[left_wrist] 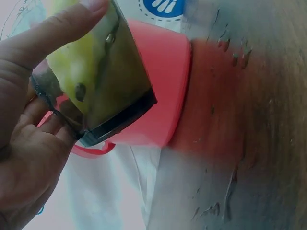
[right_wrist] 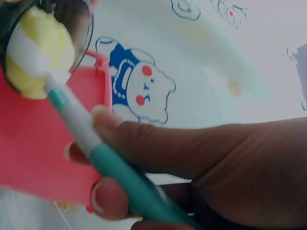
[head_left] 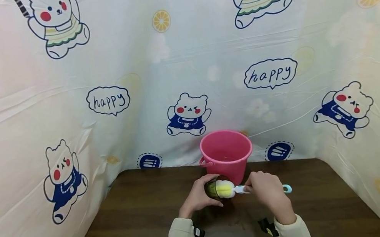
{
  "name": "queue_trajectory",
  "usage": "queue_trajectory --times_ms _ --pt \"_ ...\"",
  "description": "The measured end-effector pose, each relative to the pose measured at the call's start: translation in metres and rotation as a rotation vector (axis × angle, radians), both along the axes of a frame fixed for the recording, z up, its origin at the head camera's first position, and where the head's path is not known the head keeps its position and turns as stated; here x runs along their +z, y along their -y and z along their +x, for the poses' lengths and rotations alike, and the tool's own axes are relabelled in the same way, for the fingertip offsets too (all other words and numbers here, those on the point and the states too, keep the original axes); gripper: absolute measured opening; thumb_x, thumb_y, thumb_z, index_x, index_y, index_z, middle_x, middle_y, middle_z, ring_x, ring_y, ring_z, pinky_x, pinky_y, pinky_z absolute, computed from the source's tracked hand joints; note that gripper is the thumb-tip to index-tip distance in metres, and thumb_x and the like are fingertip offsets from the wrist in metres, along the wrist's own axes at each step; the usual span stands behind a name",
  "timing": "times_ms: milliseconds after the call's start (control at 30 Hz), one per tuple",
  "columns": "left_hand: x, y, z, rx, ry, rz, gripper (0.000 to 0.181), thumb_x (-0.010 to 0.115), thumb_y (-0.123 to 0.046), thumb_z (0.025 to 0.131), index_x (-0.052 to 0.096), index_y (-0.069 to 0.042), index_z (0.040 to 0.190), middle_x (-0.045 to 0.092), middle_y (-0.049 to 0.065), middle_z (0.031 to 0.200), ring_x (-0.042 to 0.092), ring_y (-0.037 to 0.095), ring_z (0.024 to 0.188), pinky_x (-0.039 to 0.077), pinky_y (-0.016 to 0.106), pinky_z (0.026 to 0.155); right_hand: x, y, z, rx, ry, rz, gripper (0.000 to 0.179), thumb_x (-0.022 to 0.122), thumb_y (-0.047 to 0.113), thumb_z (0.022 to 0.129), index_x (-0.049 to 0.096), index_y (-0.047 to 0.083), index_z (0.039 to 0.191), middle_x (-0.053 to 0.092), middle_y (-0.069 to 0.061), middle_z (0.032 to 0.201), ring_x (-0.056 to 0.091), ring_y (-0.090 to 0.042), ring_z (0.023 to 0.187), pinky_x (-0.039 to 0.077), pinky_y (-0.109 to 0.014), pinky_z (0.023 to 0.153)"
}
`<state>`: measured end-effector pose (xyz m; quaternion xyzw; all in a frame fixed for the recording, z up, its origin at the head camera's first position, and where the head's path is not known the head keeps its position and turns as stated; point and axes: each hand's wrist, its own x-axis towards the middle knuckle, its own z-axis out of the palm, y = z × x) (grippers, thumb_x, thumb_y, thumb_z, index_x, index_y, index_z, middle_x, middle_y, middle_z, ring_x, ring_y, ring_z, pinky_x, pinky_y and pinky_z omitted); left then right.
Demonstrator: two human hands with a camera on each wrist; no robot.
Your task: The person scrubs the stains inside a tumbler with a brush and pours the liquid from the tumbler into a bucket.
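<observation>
My left hand (head_left: 199,195) grips a dark see-through cup (left_wrist: 122,72), tipped on its side with its mouth toward the right. My right hand (head_left: 266,190) holds the white and teal handle of a sponge bottle brush (right_wrist: 120,163), thumb and fingers around it. The brush's yellow and white sponge head (head_left: 224,189) sits partly inside the cup's mouth. In the left wrist view, yellow sponge shows through the cup wall, and drops cling to the glass or plastic; which it is I cannot tell.
A pink bucket (head_left: 227,161) stands behind the hands at the table's back edge, its handle hanging on the left. Wet spots mark the brown wooden table (head_left: 134,213). A printed cloth (head_left: 184,65) hangs around the back and sides.
</observation>
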<state>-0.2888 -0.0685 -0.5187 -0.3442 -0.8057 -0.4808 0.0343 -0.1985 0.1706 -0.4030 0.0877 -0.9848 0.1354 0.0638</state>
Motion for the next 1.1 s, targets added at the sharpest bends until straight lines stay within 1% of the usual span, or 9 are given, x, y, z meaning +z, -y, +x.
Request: queue_trajectory --times_ms 100,167,267,367,533,700,867,967,1100 --pt "-0.002 -0.002 -0.002 -0.006 -0.011 -0.016 0.089 0.1 -0.015 0.062 0.058 -0.021 0.141 0.06 -0.005 0.14 0.055 0.016 0.128 0.047 0.04 0.11 0.001 0.003 0.001 0.031 -0.002 0.024 0.013 0.083 0.024 0.085 0.08 0.018 0.074 0.052 0.009 0.055 0.044 -0.012 0.054 0.039 -0.028 0.048" --pt "-0.002 -0.004 -0.002 -0.007 -0.024 -0.019 0.089 0.1 -0.015 0.062 0.058 -0.021 0.141 0.061 -0.005 0.14 0.056 0.016 0.127 0.048 0.04 0.109 0.003 0.003 0.001 0.063 -0.002 0.021 0.014 0.083 0.024 0.085 0.079 0.019 0.072 0.056 0.01 0.056 0.046 -0.011 0.054 0.042 -0.029 0.049" --pt "-0.002 -0.007 -0.002 -0.011 -0.033 -0.015 0.089 0.1 -0.014 0.062 0.058 -0.021 0.141 0.061 -0.004 0.139 0.056 0.017 0.127 0.048 0.039 0.109 0.006 -0.002 0.0 0.094 -0.008 0.003 0.01 0.083 0.024 0.085 0.081 0.019 0.076 0.064 0.012 0.062 0.05 -0.008 0.056 0.047 -0.029 0.052" --pt "-0.001 -0.01 -0.001 -0.014 -0.023 -0.01 0.09 0.1 -0.014 0.062 0.058 -0.02 0.141 0.061 -0.004 0.139 0.056 0.017 0.127 0.048 0.039 0.109 0.007 -0.007 -0.001 0.093 -0.017 -0.016 0.006 0.082 0.024 0.085 0.083 0.02 0.082 0.068 0.012 0.068 0.051 -0.007 0.057 0.047 -0.029 0.053" --pt "-0.001 -0.012 0.0 -0.005 0.008 -0.016 0.091 0.1 -0.012 0.061 0.058 -0.021 0.141 0.061 -0.005 0.139 0.055 0.017 0.127 0.048 0.04 0.109 0.004 -0.007 -0.002 0.048 -0.058 0.008 0.007 0.082 0.025 0.086 0.082 0.02 0.081 0.056 0.01 0.057 0.045 -0.012 0.053 0.039 -0.029 0.048" --pt "0.0 -0.011 0.0 -0.003 -0.005 -0.02 0.09 0.1 -0.012 0.061 0.058 -0.02 0.141 0.06 -0.004 0.14 0.055 0.017 0.128 0.047 0.04 0.11 0.003 -0.001 0.002 -0.015 -0.053 0.053 0.013 0.082 0.024 0.086 0.08 0.017 0.075 0.048 0.008 0.053 0.042 -0.014 0.052 0.036 -0.028 0.048" --pt "0.0 -0.01 0.0 -0.019 -0.03 -0.02 0.089 0.1 -0.012 0.061 0.059 -0.019 0.14 0.062 -0.003 0.138 0.056 0.017 0.126 0.048 0.039 0.109 0.006 0.005 0.008 0.01 -0.014 0.058 0.029 0.083 0.021 0.085 0.069 0.019 0.06 0.041 0.007 0.051 0.038 -0.013 0.052 0.035 -0.028 0.048" --pt "0.0 -0.01 0.001 -0.021 -0.027 -0.032 0.089 0.1 -0.012 0.06 0.059 -0.02 0.14 0.062 -0.003 0.137 0.057 0.016 0.125 0.048 0.038 0.109 0.007 0.004 0.009 0.051 -0.002 0.034 0.029 0.084 0.022 0.084 0.07 0.022 0.059 0.046 0.01 0.052 0.04 -0.011 0.052 0.038 -0.028 0.048" --pt "0.001 -0.009 0.002 -0.007 0.002 -0.034 0.089 0.1 -0.013 0.061 0.059 -0.021 0.14 0.061 -0.005 0.138 0.056 0.016 0.126 0.047 0.039 0.11 0.006 -0.003 0.005 0.071 0.014 -0.026 0.01 0.083 0.023 0.085 0.081 0.022 0.076 0.063 0.012 0.063 0.05 -0.008 0.057 0.046 -0.029 0.052"
